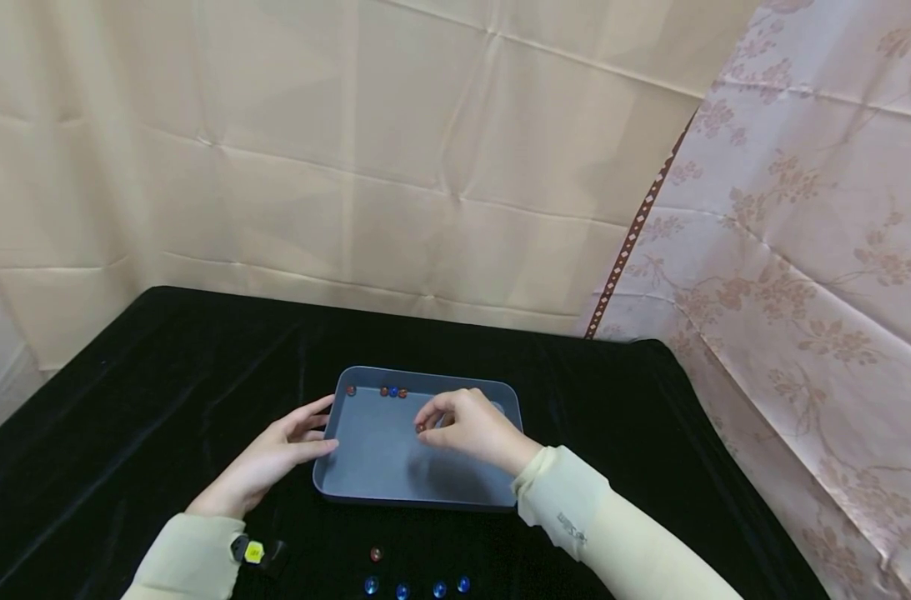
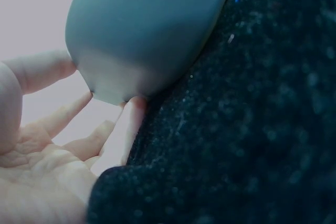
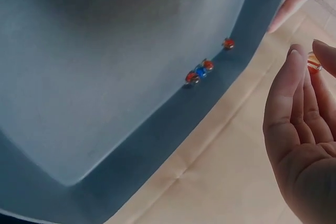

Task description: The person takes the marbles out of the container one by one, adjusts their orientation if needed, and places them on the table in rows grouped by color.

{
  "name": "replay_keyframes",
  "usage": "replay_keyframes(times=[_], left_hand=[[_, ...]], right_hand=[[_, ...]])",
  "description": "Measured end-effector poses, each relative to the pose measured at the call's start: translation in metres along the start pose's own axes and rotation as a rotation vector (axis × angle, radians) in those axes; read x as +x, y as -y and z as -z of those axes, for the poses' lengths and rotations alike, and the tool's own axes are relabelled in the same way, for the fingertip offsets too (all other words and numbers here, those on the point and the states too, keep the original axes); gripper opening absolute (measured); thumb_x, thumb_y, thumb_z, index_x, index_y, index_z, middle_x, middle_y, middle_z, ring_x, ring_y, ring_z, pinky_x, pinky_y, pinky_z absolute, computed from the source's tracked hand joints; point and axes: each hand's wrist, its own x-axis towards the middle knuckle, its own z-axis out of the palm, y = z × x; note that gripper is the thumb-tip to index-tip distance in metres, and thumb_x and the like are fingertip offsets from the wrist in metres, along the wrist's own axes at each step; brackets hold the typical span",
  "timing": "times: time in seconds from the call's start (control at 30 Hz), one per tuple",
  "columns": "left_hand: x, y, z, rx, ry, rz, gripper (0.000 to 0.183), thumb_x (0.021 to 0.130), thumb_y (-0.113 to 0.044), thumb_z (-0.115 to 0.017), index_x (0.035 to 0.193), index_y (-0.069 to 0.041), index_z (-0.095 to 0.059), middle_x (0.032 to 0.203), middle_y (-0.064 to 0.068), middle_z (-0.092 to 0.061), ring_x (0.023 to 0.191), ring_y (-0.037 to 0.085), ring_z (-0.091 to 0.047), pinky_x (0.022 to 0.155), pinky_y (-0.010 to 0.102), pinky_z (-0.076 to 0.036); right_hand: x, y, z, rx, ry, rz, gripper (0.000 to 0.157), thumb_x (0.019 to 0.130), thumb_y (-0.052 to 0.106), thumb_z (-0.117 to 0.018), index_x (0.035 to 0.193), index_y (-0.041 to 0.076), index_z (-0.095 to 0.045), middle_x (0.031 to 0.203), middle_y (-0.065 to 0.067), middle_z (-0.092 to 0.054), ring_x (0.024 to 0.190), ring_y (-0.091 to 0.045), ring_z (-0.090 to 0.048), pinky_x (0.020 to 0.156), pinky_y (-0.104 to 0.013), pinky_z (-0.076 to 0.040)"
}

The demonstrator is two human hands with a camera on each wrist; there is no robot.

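The right hand pinches a marble between thumb and fingertips, over the tray's middle. It is glossy glass, clear with amber-orange streaks. Along the far wall of the blue-grey tray, a lone red-orange marble sits at ten o'clock and a row of three, blue between two red-orange, at eleven. The left hand, fingers spread, touches the tray's edge at nine. Outside, toward six, lie one reddish marble and four shiny blue marbles.

Right grip pinches; left grip has fingers spread.
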Motion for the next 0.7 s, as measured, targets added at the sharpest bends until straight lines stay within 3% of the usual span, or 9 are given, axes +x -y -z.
replay_keyframes(times=[0.33,0.57,0.7], left_hand=[[0.0,0.001,0.0,-0.003,-0.001,-0.003,0.073,0.098,-0.024,-0.06,0.158,-0.012,-0.021,0.152,0.029,-0.034,0.129,0.038,-0.052,0.107,0.06,-0.042],[0.001,0.002,0.0,-0.006,0.001,0.0,0.074,0.097,-0.023,-0.06,0.158,-0.012,-0.021,0.153,0.029,-0.034,0.129,0.038,-0.052,0.106,0.059,-0.043],[0.001,0.002,0.0,-0.004,-0.001,0.002,0.073,0.097,-0.024,-0.06,0.158,-0.013,-0.021,0.153,0.029,-0.034,0.129,0.038,-0.052,0.106,0.059,-0.043]], right_hand=[[-0.014,0.012,0.0,0.122,-0.002,0.006,0.016,0.089,0.017,-0.072,0.102,0.009,-0.073,0.092,-0.003,-0.072,0.071,-0.012,-0.064,0.068,-0.036,-0.059],[-0.024,0.017,-0.003,0.143,0.021,0.043,0.017,0.089,0.017,-0.072,0.103,0.008,-0.073,0.092,-0.003,-0.072,0.069,-0.007,-0.062,0.063,-0.023,-0.055],[-0.028,0.017,-0.003,0.144,0.028,0.049,0.016,0.089,0.017,-0.072,0.102,0.008,-0.073,0.091,-0.003,-0.072,0.069,-0.008,-0.063,0.062,-0.021,-0.054]])
